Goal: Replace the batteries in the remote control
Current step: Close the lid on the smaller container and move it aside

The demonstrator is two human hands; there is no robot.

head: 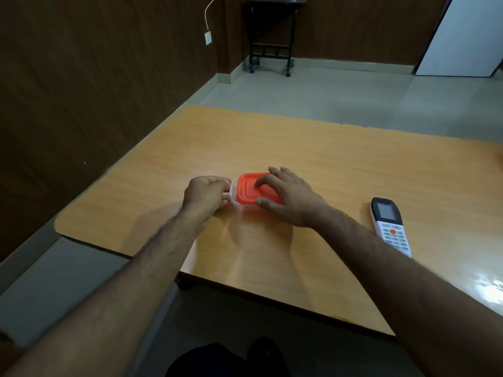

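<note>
While lidded, box under hands.

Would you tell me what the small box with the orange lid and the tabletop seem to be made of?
The box looks like clear plastic, see-through below its glossy orange lid, likely moulded plastic given the ridges. The tabletop looks like wood-grain laminate, shiny with glare.

A dark metal wheeled stand sits at twelve o'clock against the brown wood-panelled wall; a white wall socket with a white cable hangs at eleven; a white door stands at one.
</note>
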